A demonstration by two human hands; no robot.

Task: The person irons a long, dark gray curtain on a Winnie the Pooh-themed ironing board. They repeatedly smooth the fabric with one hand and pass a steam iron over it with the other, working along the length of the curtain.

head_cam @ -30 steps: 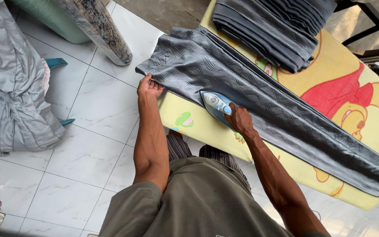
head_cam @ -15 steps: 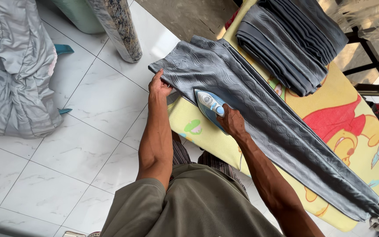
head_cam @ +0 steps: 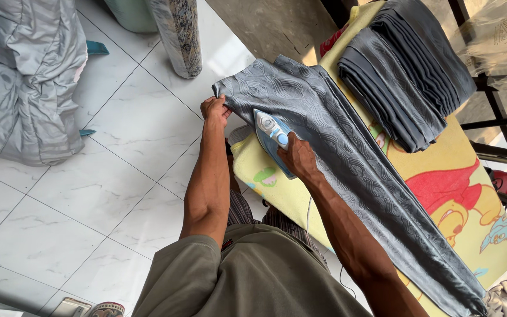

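Person: seen from above, in an olive-green shirt [head_cam: 253, 276], both bare forearms stretched forward over the work.
Left hand: the left hand [head_cam: 215, 109] grips the near edge of the grey cloth [head_cam: 347, 170] at its end, fingers curled and pinching the fabric between thumb and fingertips.
Right hand: the right hand [head_cam: 298, 157] is wrapped around the handle of the iron [head_cam: 272, 138], fingers pressed together and closed on it.
Iron: blue and white, sole down on the grey cloth, its pointed end toward the left hand and just beside it.
Grey cloth: long, wave-patterned, laid lengthwise along the worktop [head_cam: 441, 194] from the left hand to the far right corner; its near end hangs slightly past the worktop's edge.
Worktop: padded, covered in a yellow sheet with cartoon figures in red and blue.
Folded stack: a pile of folded grey cloths [head_cam: 406, 70] rests on the far part of the worktop, just beyond the long cloth.
Floor: white marbled tiles [head_cam: 89, 194]; a heap of silver-grey fabric [head_cam: 24, 76] lies to the left, and a patterned roll [head_cam: 178, 38] stands beyond the left hand.
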